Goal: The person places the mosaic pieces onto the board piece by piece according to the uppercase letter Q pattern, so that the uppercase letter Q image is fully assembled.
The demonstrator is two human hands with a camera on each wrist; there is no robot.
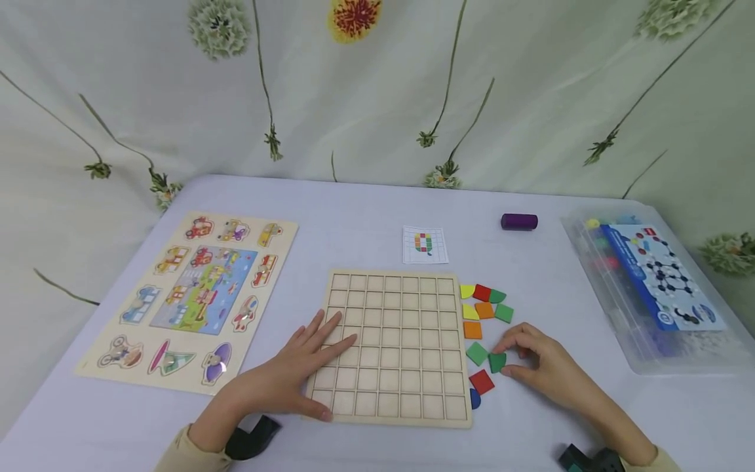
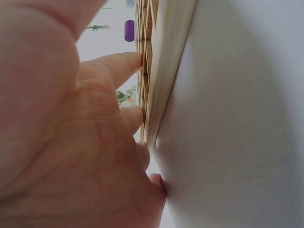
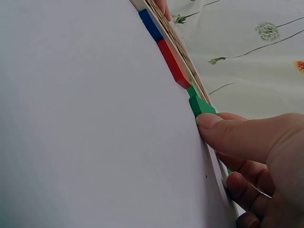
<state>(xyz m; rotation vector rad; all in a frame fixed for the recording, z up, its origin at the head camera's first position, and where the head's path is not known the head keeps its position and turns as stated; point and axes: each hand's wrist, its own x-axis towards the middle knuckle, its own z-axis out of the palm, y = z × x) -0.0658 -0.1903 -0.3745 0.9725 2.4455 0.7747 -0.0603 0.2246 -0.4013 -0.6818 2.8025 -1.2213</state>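
Observation:
My left hand (image 1: 295, 367) lies with fingers spread over the left edge of a wooden grid board (image 1: 389, 422); its fingertips touch the board in the left wrist view. To the right of the board, my right hand (image 1: 545, 367) pinches a dark green piece (image 1: 497, 362) with thumb and forefinger, low at the table. The right wrist view shows the thumb against that green piece (image 3: 202, 105). Beside it lie a lighter green square (image 1: 476, 354), a red square (image 1: 482, 381) and a blue rounded piece (image 1: 475, 398). Further up are several yellow, red, orange and green pieces, including an orange square (image 1: 472, 330).
A small card (image 1: 436, 255) with a coloured pattern lies behind the board. A purple cylinder (image 1: 519, 222) is at the back right. On the right stands a clear plastic box (image 1: 601, 288) with a blue-and-white booklet (image 1: 672, 275). A picture puzzle board (image 1: 259, 328) lies at left.

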